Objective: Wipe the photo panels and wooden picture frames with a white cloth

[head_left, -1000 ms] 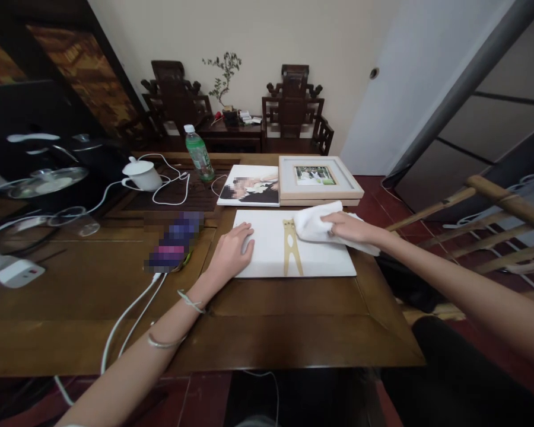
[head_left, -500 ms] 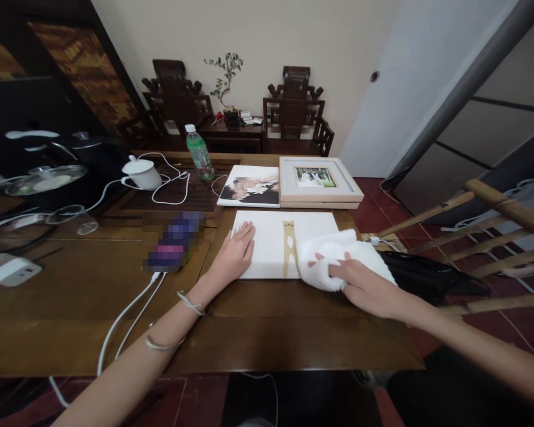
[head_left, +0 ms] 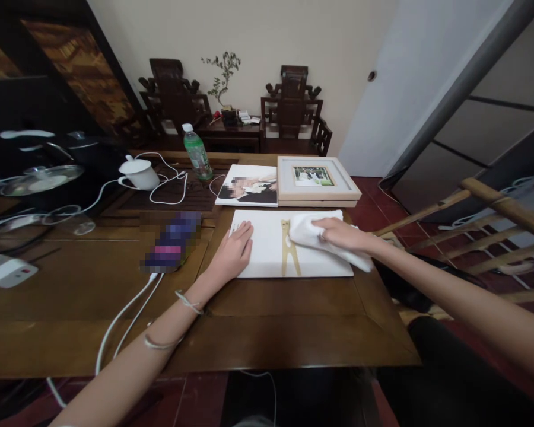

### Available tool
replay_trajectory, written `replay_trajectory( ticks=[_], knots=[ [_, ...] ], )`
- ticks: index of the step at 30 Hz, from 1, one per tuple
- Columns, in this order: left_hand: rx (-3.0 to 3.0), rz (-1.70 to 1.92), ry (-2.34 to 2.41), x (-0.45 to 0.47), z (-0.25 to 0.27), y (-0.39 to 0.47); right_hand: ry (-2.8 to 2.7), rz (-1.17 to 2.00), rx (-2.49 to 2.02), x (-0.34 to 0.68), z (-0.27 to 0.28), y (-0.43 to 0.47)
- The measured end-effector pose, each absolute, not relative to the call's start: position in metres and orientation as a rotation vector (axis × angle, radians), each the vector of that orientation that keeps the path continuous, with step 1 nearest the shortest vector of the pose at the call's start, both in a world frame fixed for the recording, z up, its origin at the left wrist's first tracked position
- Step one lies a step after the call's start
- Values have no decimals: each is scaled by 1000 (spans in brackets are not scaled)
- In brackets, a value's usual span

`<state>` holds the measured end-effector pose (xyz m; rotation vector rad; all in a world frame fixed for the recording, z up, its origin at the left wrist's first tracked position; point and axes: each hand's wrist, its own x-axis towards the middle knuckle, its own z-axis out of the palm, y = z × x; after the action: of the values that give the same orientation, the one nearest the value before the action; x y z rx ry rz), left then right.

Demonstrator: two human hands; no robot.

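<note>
A white panel with a tan cat figure on it lies flat on the wooden table. My left hand rests flat on the panel's left end, fingers stretched out. In my right hand is a bunched white cloth, pressed on the upper right part of the panel beside the cat figure. The cloth's loose end hangs toward the panel's right edge and covers part of it.
Behind the panel lie a photo print and stacked wooden picture frames. Leftward are a phone with a cable, a green-labelled bottle, a lidded white cup and a pot. A wooden chair stands at the right.
My right hand has moved the cloth away from me, from the panel's near right corner to its upper right part. More of the cat figure shows. My left hand stays on the panel.
</note>
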<state>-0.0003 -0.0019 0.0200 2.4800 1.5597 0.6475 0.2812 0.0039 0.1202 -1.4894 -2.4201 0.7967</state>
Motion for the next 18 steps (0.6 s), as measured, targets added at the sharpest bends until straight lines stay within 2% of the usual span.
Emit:
replay_trajectory(
  ticks=[4, 10, 18],
  knots=[
    [2481, 650, 1555, 0, 21, -2, -2216, 724, -1537, 237, 109, 22],
    [2468, 658, 1557, 0, 23, -3, -2559, 487, -1489, 199, 94, 5],
    [2470, 631, 1571, 1, 25, -4, -2806, 725, -1275, 212, 106, -78]
  ],
)
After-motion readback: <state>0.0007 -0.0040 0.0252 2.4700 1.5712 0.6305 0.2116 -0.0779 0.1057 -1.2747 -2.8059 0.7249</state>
